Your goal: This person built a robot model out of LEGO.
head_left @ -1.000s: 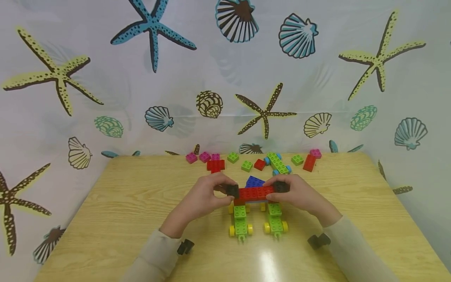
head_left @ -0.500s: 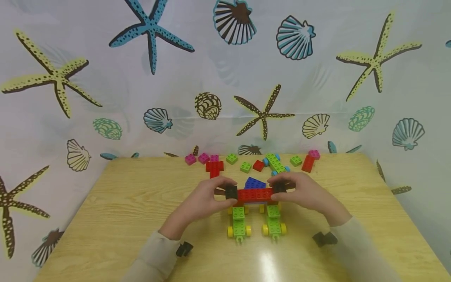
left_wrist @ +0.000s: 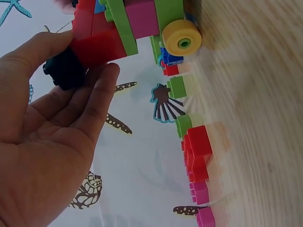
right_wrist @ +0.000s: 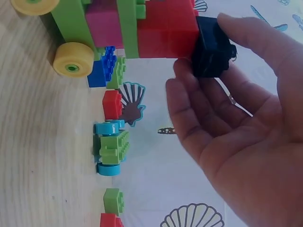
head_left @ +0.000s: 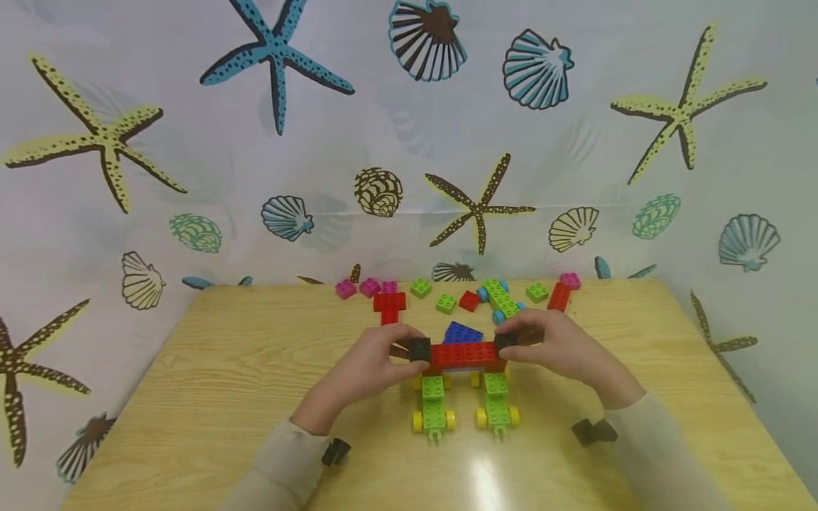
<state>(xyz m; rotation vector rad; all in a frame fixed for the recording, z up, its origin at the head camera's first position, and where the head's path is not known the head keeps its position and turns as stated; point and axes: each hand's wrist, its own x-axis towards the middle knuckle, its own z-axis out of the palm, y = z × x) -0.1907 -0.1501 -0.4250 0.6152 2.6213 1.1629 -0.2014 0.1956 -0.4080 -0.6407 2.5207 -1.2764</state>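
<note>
Left hand [head_left: 366, 363] and right hand [head_left: 564, 348] pinch a brick apiece, thumb to one side and fingers to the other: the left black brick [head_left: 420, 348] and the right black brick [right_wrist: 208, 49], at opposite ends of a red row [head_left: 463, 353] spanning the gap between the hands. Just below the hands, toward the person, two green bases [head_left: 433, 410] on yellow wheels stand on the worktop [head_left: 275, 319] under the row. It partly covers their rear wheels, and a pale strip beneath it is hard to make out. Fingers hide much of the right black brick in the head view; the right wrist view shows it atop the red end. Both wrist views cut off the build, though a pink brick [left_wrist: 141, 18] shows between green layers. Just beyond the row, between the hands, a blue brick [head_left: 461, 332] is partly screened. Wood stretches well outward from either hand to the worktop's side edges; beyond the fingertips, loose bricks [head_left: 446, 303] line the far edge before a patterned cloth [head_left: 339, 142]. A second earlier, the right thumb reached over the red row; now it lies farther right, baring more of that end.
</note>
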